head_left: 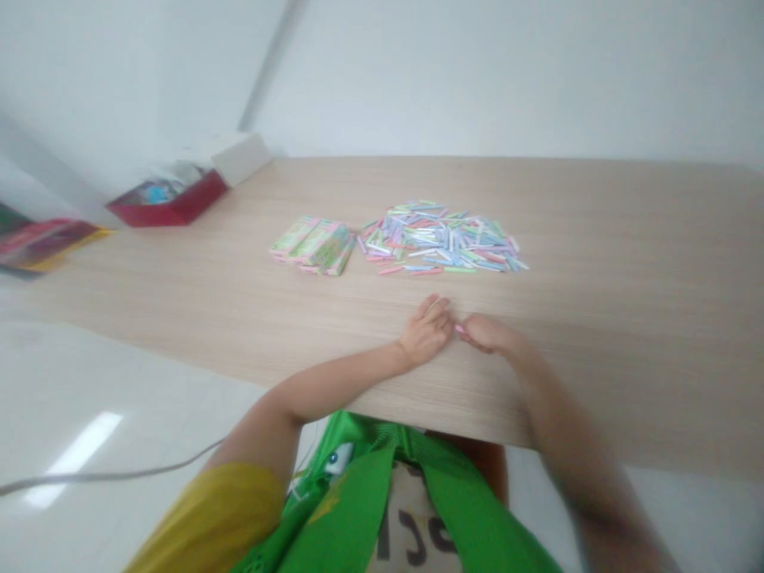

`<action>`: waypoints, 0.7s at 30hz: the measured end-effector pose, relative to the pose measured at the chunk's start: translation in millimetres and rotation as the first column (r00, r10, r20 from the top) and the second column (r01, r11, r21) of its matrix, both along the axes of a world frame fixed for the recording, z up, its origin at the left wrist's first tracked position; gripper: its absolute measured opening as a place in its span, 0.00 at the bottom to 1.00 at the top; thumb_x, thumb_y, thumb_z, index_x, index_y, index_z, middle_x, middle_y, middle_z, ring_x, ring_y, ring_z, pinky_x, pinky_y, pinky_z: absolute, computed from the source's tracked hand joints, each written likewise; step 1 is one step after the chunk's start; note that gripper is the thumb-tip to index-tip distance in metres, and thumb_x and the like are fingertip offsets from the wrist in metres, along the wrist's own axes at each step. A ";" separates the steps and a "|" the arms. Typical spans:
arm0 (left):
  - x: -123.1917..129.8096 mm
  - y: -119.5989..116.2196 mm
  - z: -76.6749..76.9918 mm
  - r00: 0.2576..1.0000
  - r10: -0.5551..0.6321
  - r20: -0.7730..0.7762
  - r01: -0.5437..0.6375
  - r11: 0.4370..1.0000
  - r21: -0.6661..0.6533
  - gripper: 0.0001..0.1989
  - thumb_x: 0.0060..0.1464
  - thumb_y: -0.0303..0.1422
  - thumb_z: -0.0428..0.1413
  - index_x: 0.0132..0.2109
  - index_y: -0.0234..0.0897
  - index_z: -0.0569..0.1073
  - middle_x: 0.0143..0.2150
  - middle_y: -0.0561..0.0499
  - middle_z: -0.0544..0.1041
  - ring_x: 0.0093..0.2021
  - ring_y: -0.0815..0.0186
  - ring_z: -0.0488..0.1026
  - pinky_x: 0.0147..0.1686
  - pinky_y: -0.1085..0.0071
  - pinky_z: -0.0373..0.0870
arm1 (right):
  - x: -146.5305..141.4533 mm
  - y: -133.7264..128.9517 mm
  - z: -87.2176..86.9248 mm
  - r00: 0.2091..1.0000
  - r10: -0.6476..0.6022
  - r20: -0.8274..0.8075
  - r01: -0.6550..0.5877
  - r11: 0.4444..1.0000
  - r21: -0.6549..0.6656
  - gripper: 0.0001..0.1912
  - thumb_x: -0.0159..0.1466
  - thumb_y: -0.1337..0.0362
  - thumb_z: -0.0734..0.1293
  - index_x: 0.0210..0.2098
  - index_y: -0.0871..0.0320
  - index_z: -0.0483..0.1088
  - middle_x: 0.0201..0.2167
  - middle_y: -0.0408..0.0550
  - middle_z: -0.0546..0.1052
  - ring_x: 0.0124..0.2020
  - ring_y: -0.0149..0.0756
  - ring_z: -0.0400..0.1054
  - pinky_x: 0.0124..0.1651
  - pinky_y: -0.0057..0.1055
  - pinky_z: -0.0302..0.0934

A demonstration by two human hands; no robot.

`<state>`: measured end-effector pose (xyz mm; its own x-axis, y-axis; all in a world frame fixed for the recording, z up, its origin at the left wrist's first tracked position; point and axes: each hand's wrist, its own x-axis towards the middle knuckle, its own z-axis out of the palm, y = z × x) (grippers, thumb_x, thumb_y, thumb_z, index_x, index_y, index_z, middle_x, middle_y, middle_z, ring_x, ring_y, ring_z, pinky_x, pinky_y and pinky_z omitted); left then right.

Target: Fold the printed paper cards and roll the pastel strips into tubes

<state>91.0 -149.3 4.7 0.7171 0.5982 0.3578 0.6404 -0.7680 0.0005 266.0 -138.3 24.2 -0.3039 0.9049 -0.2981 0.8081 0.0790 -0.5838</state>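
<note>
Both of my hands are close together over the wooden table, near its front edge. My right hand [485, 333] is closed around a slim pink stick [459, 328], whose end sticks out toward the left. Curled fingers show on my left hand [427, 330], right beside that end; what they hold, if anything, is hidden by blur. Beyond the hands lies a loose pile of slim pastel sticks [445, 239] in pink, blue, green, white and purple. Left of the pile, flat green-and-pink packs [313, 243] are stacked side by side.
A red open box [173, 211] with crumpled contents stands at the table's far left, with a white box part [242, 157] beside it. Farther left is a blurred red and yellow item [53, 243]. The table [626, 263] meets a white wall. A cable [119, 477] crosses the floor.
</note>
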 end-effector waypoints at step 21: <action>-18.2 27.0 -3.9 0.720 0.323 0.614 0.651 -0.007 -0.759 0.23 0.53 0.51 0.59 0.35 0.32 0.77 0.27 0.48 0.73 0.30 0.66 0.69 0.43 0.64 0.67 | -13.0 -28.0 40.6 0.653 -0.012 -0.757 -0.036 0.998 -0.047 0.23 0.60 0.46 0.67 0.43 0.55 0.59 0.19 0.35 0.69 0.20 0.28 0.63 0.24 0.23 0.52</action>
<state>72.8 -122.2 0.9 0.8194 0.5660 -0.0905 -0.0390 0.2126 0.9764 253.0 -166.2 64.7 -0.4567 0.8896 -0.0070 0.0837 0.0351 -0.9959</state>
